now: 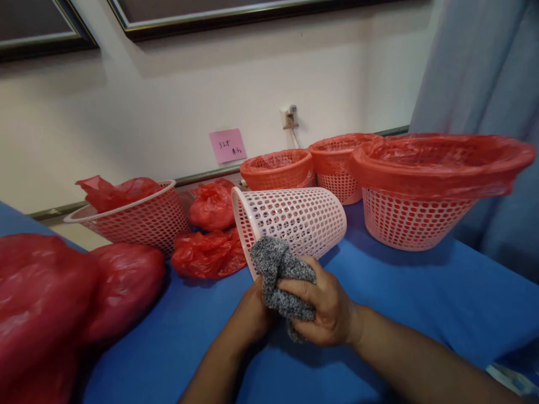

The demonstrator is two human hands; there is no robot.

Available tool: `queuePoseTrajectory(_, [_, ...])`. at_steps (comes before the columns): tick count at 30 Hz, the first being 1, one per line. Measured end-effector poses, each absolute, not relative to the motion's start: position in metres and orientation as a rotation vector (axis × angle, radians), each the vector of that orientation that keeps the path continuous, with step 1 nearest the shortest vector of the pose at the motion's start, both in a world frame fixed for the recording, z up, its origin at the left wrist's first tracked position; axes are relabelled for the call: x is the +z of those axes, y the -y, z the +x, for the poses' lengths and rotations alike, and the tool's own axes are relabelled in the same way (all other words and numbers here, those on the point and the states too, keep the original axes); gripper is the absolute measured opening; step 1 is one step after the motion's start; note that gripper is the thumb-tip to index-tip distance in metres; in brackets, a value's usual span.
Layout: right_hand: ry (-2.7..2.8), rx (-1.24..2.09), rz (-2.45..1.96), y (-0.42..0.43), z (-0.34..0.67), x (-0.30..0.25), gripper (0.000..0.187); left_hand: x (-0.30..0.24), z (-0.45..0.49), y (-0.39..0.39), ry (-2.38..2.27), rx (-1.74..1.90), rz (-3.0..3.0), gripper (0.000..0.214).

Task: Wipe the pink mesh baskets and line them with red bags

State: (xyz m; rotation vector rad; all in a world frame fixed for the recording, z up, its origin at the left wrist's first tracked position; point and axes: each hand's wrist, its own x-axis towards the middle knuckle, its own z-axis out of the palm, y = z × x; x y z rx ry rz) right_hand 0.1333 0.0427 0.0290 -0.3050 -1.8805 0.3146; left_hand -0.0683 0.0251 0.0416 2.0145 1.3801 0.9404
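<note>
A white perforated plastic wastebasket [301, 219] lies on its side, its open rim turned to the left. At the lower part of that rim, my left hand [256, 308] grips the basket, with its fingers mostly hidden behind a cloth and the rim. A speckled grey cloth [282, 275] is bunched in my right hand [326, 306], whose fingers are wrapped round it. The cloth presses against the outside of the basket close to the rim.
Red bags line three upright baskets [416, 221] at the back right. Another basket [138, 221] leans at the left, near crumpled red bags [210, 255] and full-looking red bags [122, 286]. A blue cloth [391, 286] covers the table. A pink note [228, 146] hangs on the wall.
</note>
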Motion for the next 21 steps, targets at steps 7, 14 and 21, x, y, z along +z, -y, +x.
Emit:
queuePoseTrajectory(7, [2.031,0.4,-0.367,-0.054,0.14,0.029,0.064,0.045,-0.077,-0.02,-1.378,1.35,1.749,0.021])
queuePoseTrajectory(14, [1.107,0.432,-1.016,-0.11,0.171,0.019,0.043,0.048,-0.08,-0.018,-1.395,1.203,2.034,0.034])
queuePoseTrajectory(21, [0.966,0.507,-1.057,-0.121,0.184,0.025,0.047,0.05,-0.068,-0.017,-1.25,0.787,2.223,0.083])
